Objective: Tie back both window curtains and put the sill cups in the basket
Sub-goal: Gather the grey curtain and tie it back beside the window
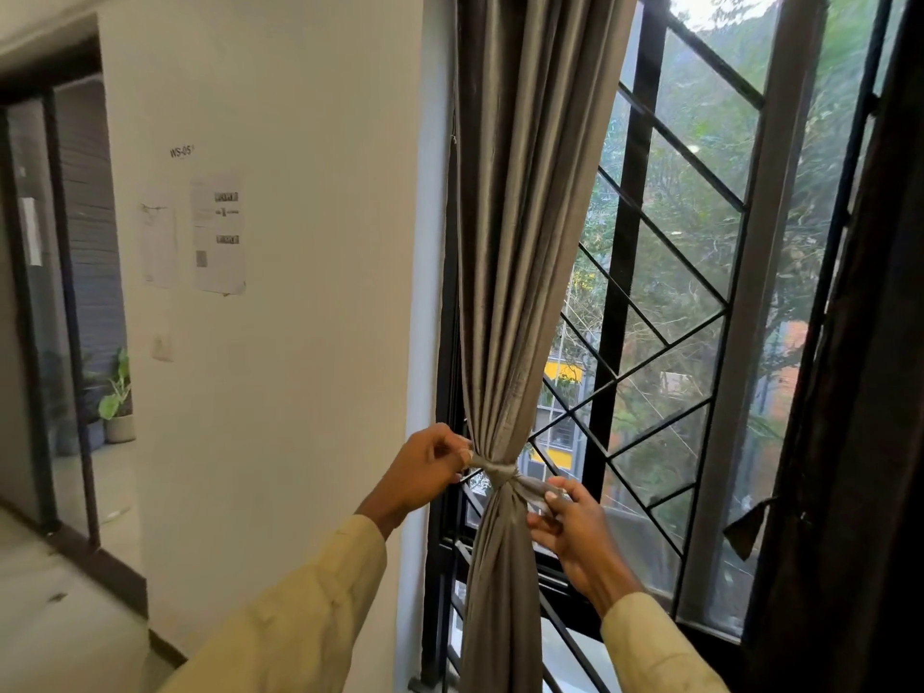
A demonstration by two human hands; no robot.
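tie-back (500, 473) around grey curtain (510, 292); ends in left grip (425, 472), right grip (575, 527)

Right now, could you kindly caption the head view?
Left hand and right hand pinch the tieback ends around the gathered grey curtain.

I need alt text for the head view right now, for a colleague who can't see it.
A fabric tie is wrapped round the gathered grey curtain; the left hand pinches one end, the right hand the other. Behind is a black window grille; a dark curtain hangs loose at the right edge.
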